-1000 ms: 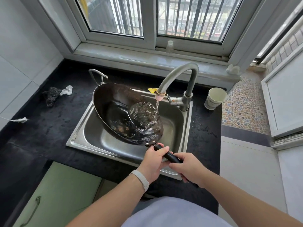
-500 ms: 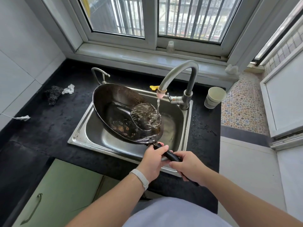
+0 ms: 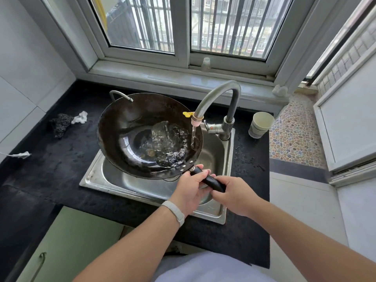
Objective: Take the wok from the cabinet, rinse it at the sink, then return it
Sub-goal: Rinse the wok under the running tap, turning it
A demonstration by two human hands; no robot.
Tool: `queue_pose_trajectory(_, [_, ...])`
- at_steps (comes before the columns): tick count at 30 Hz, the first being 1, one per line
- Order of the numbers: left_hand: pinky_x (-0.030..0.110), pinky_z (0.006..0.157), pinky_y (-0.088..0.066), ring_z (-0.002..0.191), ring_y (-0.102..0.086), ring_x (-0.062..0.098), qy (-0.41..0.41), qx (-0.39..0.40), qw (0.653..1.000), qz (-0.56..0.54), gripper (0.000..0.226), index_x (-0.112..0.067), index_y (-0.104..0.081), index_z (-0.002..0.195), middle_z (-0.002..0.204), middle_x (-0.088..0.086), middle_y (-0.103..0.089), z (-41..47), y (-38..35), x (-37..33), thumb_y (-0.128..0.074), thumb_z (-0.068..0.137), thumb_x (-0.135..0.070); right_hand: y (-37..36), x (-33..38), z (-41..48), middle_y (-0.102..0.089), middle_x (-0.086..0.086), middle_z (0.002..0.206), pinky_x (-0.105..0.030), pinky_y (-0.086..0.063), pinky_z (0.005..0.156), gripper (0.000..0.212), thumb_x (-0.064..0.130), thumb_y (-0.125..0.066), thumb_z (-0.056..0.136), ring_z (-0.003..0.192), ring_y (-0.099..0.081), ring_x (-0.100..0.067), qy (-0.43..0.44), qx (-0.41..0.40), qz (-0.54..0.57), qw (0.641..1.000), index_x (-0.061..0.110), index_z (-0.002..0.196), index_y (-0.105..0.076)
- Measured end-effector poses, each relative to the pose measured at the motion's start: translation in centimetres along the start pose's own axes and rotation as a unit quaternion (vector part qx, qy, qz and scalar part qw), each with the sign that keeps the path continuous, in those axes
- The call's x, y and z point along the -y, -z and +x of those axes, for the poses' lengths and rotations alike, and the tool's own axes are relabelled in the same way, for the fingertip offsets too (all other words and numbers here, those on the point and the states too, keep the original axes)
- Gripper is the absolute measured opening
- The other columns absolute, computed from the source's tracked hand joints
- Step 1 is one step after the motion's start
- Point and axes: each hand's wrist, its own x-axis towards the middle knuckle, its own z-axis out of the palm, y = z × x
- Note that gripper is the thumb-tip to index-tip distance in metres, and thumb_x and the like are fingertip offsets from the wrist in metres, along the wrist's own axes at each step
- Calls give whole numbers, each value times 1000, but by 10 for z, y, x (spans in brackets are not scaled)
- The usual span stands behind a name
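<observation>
my left hand [image 3: 189, 187] and right hand [image 3: 234, 195] both clasp the black handle [image 3: 213, 183] of the round dark iron wok [image 3: 130, 135]; left sits nearer the bowl, which lies ahead-left over the steel sink [image 3: 91, 181].

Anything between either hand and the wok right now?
Nothing visible. The left hand and the right hand both grip the black handle of the wok directly, left nearer the bowl. It is held over the sink under the faucet stream.
</observation>
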Motion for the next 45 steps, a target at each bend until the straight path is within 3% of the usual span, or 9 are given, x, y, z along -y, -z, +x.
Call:
queue_pose_trajectory(4, [42, 74, -61, 97, -66, 31, -16, 5, 1000, 13, 23, -7, -49, 119, 106, 14, -61, 5, -4, -4, -51, 98, 2, 1, -2, 4, -67, -3, 67, -33, -44, 51, 12, 27, -64, 85, 49, -49, -10, 19, -37, -39, 998, 28, 96, -70])
queue_pose_trajectory(11, [51, 94, -53, 100, -66, 32, -5, 0, 1000, 14, 20, -8, -53, 114, 109, 15, -63, 20, -12, -5, -50, 98, 5, 10, -6, 12, -69, 1, 68, -34, -48, 53, 14, 34, -62, 89, 55, -60, -18, 41, -55, -113, 991, 30, 102, -67])
queue_pose_trajectory(18, [49, 94, -52, 96, -66, 31, 7, 11, 1000, -6, 19, -7, -53, 111, 99, 15, -66, 34, -19, -9, -47, 98, 6, 14, -11, 23, -70, 2, 76, -35, -51, 60, 24, 40, -58, 91, 64, -63, -20, 61, -91, -198, 974, 30, 112, -63])
queue_pose_trajectory(21, [46, 87, -55, 94, -67, 31, 11, 18, 1000, -16, 18, -6, -52, 109, 98, 16, -67, 40, -24, -9, -47, 98, 6, 18, -14, 27, -70, 2, 78, -34, -49, 59, 25, 41, -57, 92, 66, -63, -20, 79, -117, -245, 959, 27, 111, -63])
queue_pose_trajectory(26, [42, 81, -56, 98, -66, 30, 20, 24, 999, -33, 15, -4, -49, 110, 104, 18, -64, 44, -35, -11, -45, 99, 5, 24, -20, 31, -68, 2, 70, -33, -49, 49, 31, 40, -64, 88, 56, -63, -22, 116, -153, -301, 934, 22, 113, -66])
queue_pose_trajectory(32, [39, 80, -56, 98, -67, 28, 29, 27, 998, -49, 13, -3, -50, 109, 104, 18, -65, 50, -41, -12, -43, 100, 4, 33, -23, 36, -63, 1, 57, -31, -42, 34, 35, 31, -81, 71, 41, -58, -25, 149, -197, -364, 898, 16, 102, -73])
queue_pose_trajectory(40, [36, 75, -60, 93, -66, 27, 64, 45, 994, -83, 13, -3, -49, 109, 100, 17, -65, 44, -39, -8, -41, 100, 2, 31, -20, 26, -59, 1, 54, -31, -35, 32, 35, 32, -84, 71, 36, -52, -26, 146, -186, -399, 886, 14, 99, -73])
queue_pose_trajectory(45, [40, 80, -59, 91, -70, 30, 83, 47, 990, -100, 13, -3, -50, 108, 94, 18, -68, 40, -33, -1, -42, 98, 1, 29, -15, 12, -56, 1, 52, -28, -32, 31, 37, 34, -86, 72, 32, -48, -23, 125, -155, -427, 882, 12, 100, -74])
